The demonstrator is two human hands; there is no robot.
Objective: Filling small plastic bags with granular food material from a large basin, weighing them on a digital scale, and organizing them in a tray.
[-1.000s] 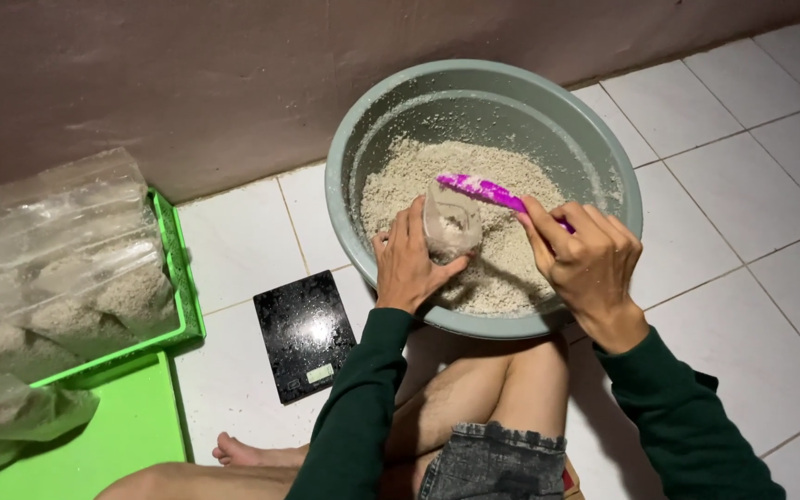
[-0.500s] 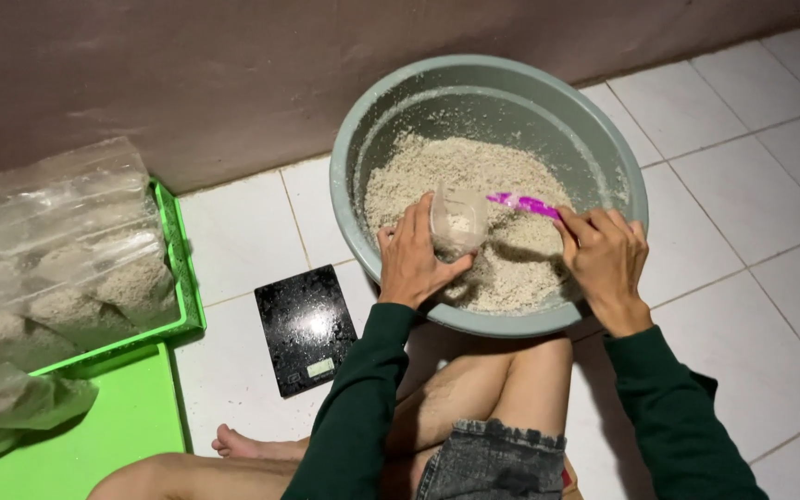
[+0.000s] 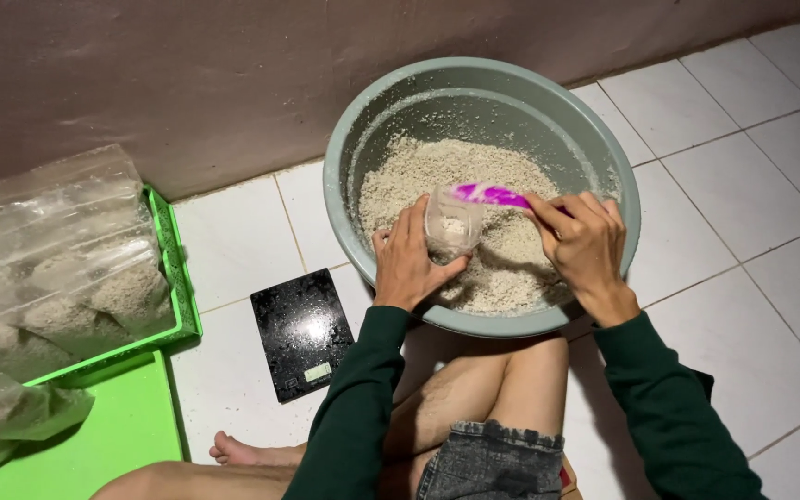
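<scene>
A large grey-green basin (image 3: 363, 139) sits on the white tiled floor against the wall, half filled with pale crumbly grain (image 3: 437, 171). My left hand (image 3: 406, 264) holds a small clear plastic bag (image 3: 453, 222) upright over the grain, its mouth open and some grain inside. My right hand (image 3: 585, 245) grips a pink scoop (image 3: 488, 194) whose blade rests at the bag's mouth. Both arms wear dark green sleeves.
A black flat kitchen scale (image 3: 303, 331) lies on the tiles left of my knee. A green crate (image 3: 181, 278) at the left holds several filled clear bags (image 3: 57, 268). A green lid or mat (image 3: 113, 435) lies below it. My bare legs are folded under the basin.
The pink scoop has swung from the grain at the right back to the bag's mouth. My left hand and the bag have stayed in place.
</scene>
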